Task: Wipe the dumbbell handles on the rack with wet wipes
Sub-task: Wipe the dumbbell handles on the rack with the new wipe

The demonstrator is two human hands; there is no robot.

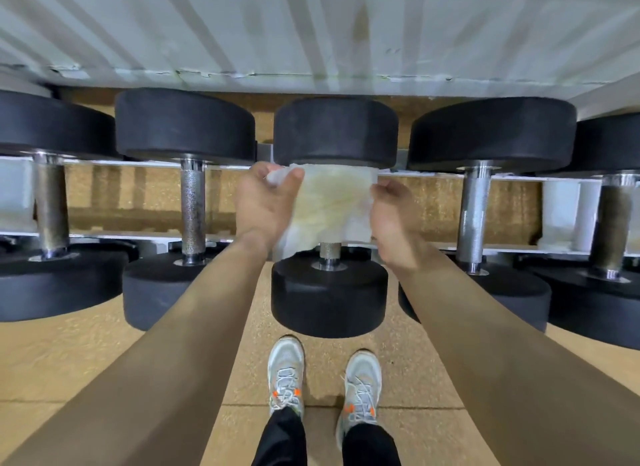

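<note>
Five dumbbells (329,299) on the rack (104,235), outer two cut off; one wipe (332,205) spread over the middle handle (329,252), mostly hiding it; my left hand (263,204) and right hand (391,217) each grip an edge.

Rack (436,178): runs left to right across our view, with the wall (311,32) behind it
Dumbbells (193,209): five side by side on the rack, each lying front to back across its rails
Middle dumbbell (329,292): straight ahead of us, two neighbours on either side
Wipe (332,202): over the middle dumbbell's handle, between our hands
Left hand (263,205): holds the wipe's left edge
Right hand (394,216): holds its right edge
Shoes (285,372): on the floor (69,361), before the middle dumbbell's near end
</note>
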